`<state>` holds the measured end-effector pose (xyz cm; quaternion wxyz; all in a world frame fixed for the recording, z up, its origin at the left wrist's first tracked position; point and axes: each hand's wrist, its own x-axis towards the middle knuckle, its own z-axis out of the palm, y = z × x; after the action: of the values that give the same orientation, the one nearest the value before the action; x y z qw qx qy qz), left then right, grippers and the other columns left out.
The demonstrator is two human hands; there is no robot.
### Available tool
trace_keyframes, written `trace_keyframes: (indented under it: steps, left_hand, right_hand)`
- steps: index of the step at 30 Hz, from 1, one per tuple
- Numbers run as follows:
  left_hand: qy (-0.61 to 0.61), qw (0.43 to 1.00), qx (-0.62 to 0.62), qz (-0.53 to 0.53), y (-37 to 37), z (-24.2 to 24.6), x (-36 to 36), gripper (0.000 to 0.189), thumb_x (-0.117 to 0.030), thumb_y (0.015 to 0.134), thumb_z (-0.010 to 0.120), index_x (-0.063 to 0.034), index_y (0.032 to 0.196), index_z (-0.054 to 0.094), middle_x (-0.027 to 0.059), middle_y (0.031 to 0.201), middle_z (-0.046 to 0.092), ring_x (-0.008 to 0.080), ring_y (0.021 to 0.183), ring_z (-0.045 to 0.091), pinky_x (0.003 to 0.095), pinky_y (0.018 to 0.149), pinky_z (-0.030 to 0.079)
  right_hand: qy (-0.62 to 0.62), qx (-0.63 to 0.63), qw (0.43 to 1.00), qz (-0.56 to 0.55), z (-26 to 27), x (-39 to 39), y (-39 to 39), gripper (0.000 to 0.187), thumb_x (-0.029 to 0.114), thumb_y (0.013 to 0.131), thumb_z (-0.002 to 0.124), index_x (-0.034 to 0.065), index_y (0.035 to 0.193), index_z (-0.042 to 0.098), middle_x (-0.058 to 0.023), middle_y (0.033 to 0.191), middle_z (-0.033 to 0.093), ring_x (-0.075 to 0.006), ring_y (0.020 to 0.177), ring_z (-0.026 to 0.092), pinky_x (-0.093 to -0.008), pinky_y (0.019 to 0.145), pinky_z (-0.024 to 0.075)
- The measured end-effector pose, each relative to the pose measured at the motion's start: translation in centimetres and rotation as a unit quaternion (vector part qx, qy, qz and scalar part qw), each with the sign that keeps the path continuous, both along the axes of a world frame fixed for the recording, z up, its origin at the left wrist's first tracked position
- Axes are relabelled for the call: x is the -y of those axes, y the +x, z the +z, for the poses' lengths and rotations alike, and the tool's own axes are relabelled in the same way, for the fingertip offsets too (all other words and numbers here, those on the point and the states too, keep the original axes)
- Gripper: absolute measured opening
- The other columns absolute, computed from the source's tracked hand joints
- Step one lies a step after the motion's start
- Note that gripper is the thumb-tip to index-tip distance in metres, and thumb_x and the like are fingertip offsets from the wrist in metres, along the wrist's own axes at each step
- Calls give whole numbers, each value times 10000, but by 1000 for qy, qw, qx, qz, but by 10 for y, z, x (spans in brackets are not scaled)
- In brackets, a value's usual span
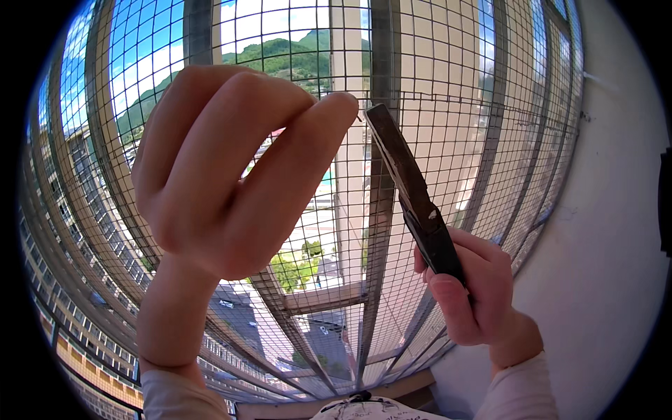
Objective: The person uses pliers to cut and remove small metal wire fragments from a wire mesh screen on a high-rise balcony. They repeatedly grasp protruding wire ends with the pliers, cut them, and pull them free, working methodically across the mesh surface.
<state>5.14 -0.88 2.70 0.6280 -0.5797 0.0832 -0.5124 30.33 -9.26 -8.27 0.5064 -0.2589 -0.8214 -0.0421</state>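
My left hand [226, 173] is raised in front of the wire mesh [441, 68], its thumb and forefinger pinched together. A short, thin dark wire end shows at the fingertips; how much lies inside the pinch is hidden. In my right hand [472, 294] is a dark, worn hand tool [407, 173], probably pliers or pincers, held by its black handle part. The tool points up and left, its tip close to the left fingertips but apart from them. Behind both hands, the mesh spans upright metal bars [385, 47].
A pale wall [604, 220] stands at the right, meeting the mesh. A horizontal metal crossbar [325, 299] joins uprights low in the middle. A ledge [404, 386] runs at the bottom, near my body. Beyond the mesh, far below, are buildings, a road and trees.
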Motion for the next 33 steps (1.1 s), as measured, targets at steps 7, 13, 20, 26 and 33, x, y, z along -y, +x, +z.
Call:
trace_keyframes:
  steps: [7, 13, 20, 26, 33]
  left_hand:
    - [3, 1000, -1, -20, 6, 0, -4, 221, -135, 736, 888, -69, 930, 806, 26, 766, 653, 159, 719, 629, 253, 560, 521]
    - [-1, 1000, -6, -8, 3, -1, -6, 214, -127, 733, 894, -75, 919, 799, 22, 784, 654, 156, 716, 627, 240, 549, 509]
    - [2, 999, 7, 37, 3, 4, -3, 257, -190, 705, 935, -112, 902, 790, 15, 813, 658, 163, 736, 635, 273, 604, 542]
    - [-21, 995, 11, 94, 3, 3, -1, 214, -169, 755, 907, -116, 931, 796, 29, 872, 738, 176, 799, 707, 278, 678, 606]
    - [-46, 977, -23, 205, -8, 15, 17, 219, -124, 797, 871, -116, 1006, 805, 36, 899, 759, 176, 808, 735, 278, 681, 630]
  right_hand:
    - [-350, -190, 815, 422, 2, 6, 14, 572, 418, 1108, 400, 35, 697, 505, -122, 710, 548, -305, 732, 642, -379, 585, 482]
    - [-325, -160, 853, 374, -13, 6, 4, 459, 368, 1104, 423, 12, 850, 562, -152, 932, 591, -282, 910, 602, -412, 842, 491]
    - [-357, -153, 853, 348, -72, 16, 19, 338, 231, 1083, 474, -61, 1042, 639, -143, 1132, 615, -141, 874, 568, -272, 773, 473]
    - [-436, -67, 854, 278, -139, 32, 18, 326, 258, 1073, 544, -53, 1022, 626, -133, 1092, 558, -259, 871, 533, -367, 785, 437]
    - [-465, -5, 847, 258, -223, 53, 2, 290, 227, 1072, 549, -38, 1084, 663, -134, 1122, 623, -256, 947, 598, -342, 830, 472]
